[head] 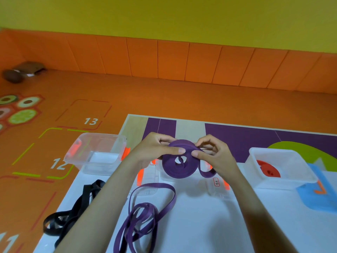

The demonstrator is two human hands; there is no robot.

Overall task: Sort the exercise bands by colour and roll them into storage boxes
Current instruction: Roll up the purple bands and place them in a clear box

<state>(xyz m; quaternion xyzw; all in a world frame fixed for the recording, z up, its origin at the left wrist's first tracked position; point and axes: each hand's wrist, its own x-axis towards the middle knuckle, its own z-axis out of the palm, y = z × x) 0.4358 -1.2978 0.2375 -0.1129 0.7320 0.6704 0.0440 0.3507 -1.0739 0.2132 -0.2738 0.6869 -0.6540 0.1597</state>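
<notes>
Both hands hold a rolled purple band (179, 166) up above the mat. My left hand (156, 148) grips its upper left edge with the thumb on top. My right hand (212, 152) pinches the upper right edge, and the band's loose tail hangs under it. A second purple band (145, 214) lies loosely tangled on the white mat in front. To its left lies a heap of black bands (73, 212), partly hidden by my left forearm. A clear box (284, 181) at the right holds a rolled red band (269, 169).
An empty clear box (82, 161) with orange clips stands at the mat's left edge. Another clear box (164, 177) sits behind the held roll, mostly hidden. Orange floor with printed numbers lies left, and an orange padded wall runs behind.
</notes>
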